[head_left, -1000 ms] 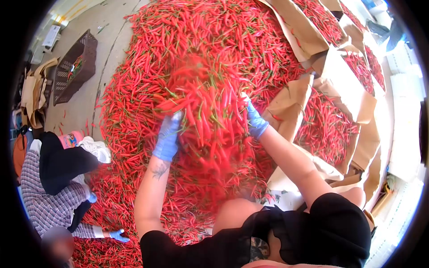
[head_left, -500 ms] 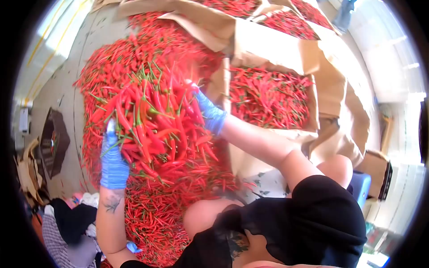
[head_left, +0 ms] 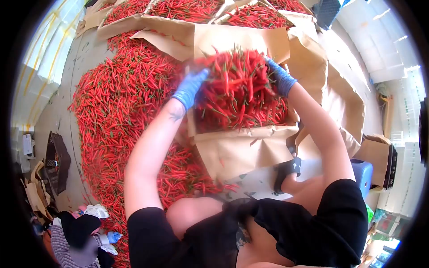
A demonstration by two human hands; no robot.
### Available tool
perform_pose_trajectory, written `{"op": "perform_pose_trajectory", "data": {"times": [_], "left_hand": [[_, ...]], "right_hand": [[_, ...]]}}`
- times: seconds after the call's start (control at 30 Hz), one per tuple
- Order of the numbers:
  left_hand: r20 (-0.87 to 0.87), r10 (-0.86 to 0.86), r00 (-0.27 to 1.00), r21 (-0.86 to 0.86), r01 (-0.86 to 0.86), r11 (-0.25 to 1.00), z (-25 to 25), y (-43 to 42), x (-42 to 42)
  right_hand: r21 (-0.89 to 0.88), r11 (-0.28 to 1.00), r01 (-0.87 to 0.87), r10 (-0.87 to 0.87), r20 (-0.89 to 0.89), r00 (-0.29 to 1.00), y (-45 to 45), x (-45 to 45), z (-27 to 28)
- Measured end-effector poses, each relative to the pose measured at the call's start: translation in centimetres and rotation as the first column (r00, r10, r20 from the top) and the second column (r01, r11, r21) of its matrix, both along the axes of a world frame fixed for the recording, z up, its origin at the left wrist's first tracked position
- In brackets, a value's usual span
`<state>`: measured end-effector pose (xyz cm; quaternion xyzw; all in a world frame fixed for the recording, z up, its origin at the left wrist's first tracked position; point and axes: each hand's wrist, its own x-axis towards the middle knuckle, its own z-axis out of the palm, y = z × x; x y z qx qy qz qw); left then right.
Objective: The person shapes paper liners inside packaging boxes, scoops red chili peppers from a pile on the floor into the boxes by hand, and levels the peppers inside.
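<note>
Between my two blue-gloved hands is a big bunch of red chili peppers [head_left: 239,73] with green stems. My left hand [head_left: 192,87] presses on its left side and my right hand [head_left: 282,78] on its right side. Both hands hold the bunch over a paper-lined box [head_left: 237,143] that has more chilies in it. The bunch hides the fingertips in part. To the left, a large heap of loose chilies [head_left: 120,102] spreads over the floor and reaches down beside my knee.
More paper-lined boxes of chilies [head_left: 185,10] stand at the top. A dark basket [head_left: 58,163] lies at left. At the lower left a co-worker's gloved hand [head_left: 114,236] reaches the heap. A blue stool [head_left: 363,176] and a cardboard box [head_left: 373,158] are at right.
Both hands have carried the bunch of chilies from above the floor heap rightward and up, over the paper-lined box. My view has shifted to the right.
</note>
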<state>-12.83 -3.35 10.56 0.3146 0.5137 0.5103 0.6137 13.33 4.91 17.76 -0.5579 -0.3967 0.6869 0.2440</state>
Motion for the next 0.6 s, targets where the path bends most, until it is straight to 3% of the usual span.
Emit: {"op": "perform_pose_trajectory", "data": {"times": [0.03, 0.07, 0.1, 0.13, 0.2, 0.23, 0.27, 0.33, 0.37, 0.4, 0.47, 0.53, 0.57, 0.6], "left_hand": [[-0.323, -0.149, 0.935, -0.179, 0.094, 0.979, -0.4, 0.0, 0.0], [-0.234, -0.211, 0.949, -0.418, 0.098, 0.903, 2.6, -1.2, 1.4], [-0.433, -0.284, 0.856, -0.341, 0.136, 0.93, 0.9, -1.1, 1.3], [-0.616, -0.32, 0.72, -0.268, 0.19, 0.944, -1.7, -0.9, 0.4], [-0.769, -0.38, 0.514, -0.177, 0.4, 0.899, -5.5, -0.2, -2.3], [-0.826, -0.413, 0.384, -0.188, 0.504, 0.843, -3.3, -0.6, -2.7], [-0.737, -0.574, 0.357, -0.407, 0.444, 0.798, 3.1, -0.8, -1.4], [-0.825, -0.427, 0.369, -0.284, 0.383, 0.879, 1.8, 1.2, -2.4], [-0.987, -0.069, 0.146, -0.015, 0.338, 0.941, 0.3, 2.7, -2.0], [-0.992, -0.024, 0.122, 0.014, 0.3, 0.954, 2.1, 3.5, -0.3], [-0.957, 0.233, 0.173, 0.276, 0.288, 0.917, -1.4, 5.8, 1.5], [-0.991, 0.133, 0.002, 0.128, 0.294, 0.947, -3.2, 5.9, 3.7], [-0.969, -0.223, 0.104, -0.185, 0.291, 0.939, -1.2, 5.2, 4.6], [-0.928, -0.319, 0.194, -0.252, 0.303, 0.919, -2.6, 4.4, 4.6]], "right_hand": [[-0.022, 1.0, 0.009, -0.006, 0.107, 0.994, 1.1, 1.2, -0.8], [0.004, 1.0, -0.011, 0.009, 0.26, 0.966, 2.8, 2.8, -3.1], [-0.005, 0.995, -0.101, 0.094, 0.406, 0.909, 3.4, 4.5, -4.4], [-0.009, 0.995, -0.095, 0.09, 0.404, 0.91, 4.0, 5.3, -5.3], [0.004, 0.967, -0.255, 0.225, 0.461, 0.858, 5.0, 6.7, -6.8], [-0.006, 0.958, -0.288, 0.25, 0.516, 0.819, 5.4, 7.0, -6.7], [-0.011, 0.959, -0.282, 0.248, 0.512, 0.822, 6.4, 7.3, -7.2], [0.091, 0.801, -0.592, 0.327, 0.762, 0.559, 8.3, 7.4, -7.8], [0.089, 0.803, -0.589, 0.327, 0.76, 0.562, 8.3, 7.1, -8.4], [0.195, 0.773, -0.603, 0.214, 0.815, 0.538, 8.4, 5.6, -8.5], [0.389, 0.668, -0.635, -0.037, 0.869, 0.494, 7.8, 1.9, -8.4], [0.341, 0.659, -0.67, -0.013, 0.896, 0.443, 5.6, -0.9, -9.1], [0.165, 0.702, -0.693, 0.118, 0.932, 0.342, 3.6, -2.1, -6.9], [0.138, 0.665, -0.734, 0.13, 0.946, 0.296, 2.6, -2.2, -7.1]]}}
